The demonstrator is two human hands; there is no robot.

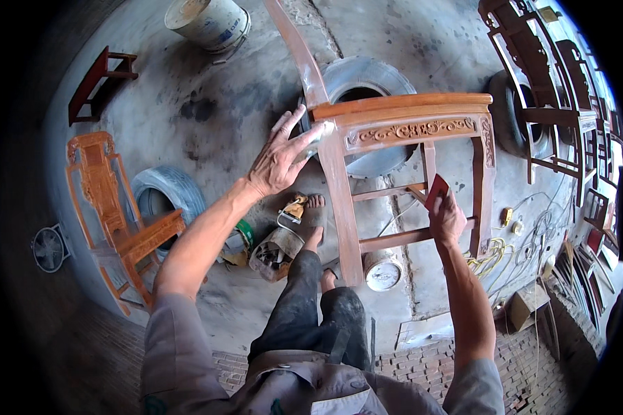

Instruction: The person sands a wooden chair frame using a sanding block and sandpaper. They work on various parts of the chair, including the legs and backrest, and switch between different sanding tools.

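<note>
A wooden chair (341,200) with a carved front rail stands in front of me, propped up by or over a tyre. Pale dust marks its legs and rail. My left hand (277,158) has its fingers spread, with the fingertips at the chair's upper left corner, where the back post meets the seat. Nothing shows in its grip. Low on the chair's right side, my right hand (448,220) pinches a small red sheet of sandpaper (437,191). That hand is beside the lower stretcher, between the front legs.
Tyres lie behind the chair (370,72) and at left (166,190). An orange-brown chair (93,166), small stool (97,86) and white bucket (208,24) stand left. Dark chairs (561,114) line the right. Near my feet are a tool-filled container (277,252), round tub (383,271) and cables (495,256).
</note>
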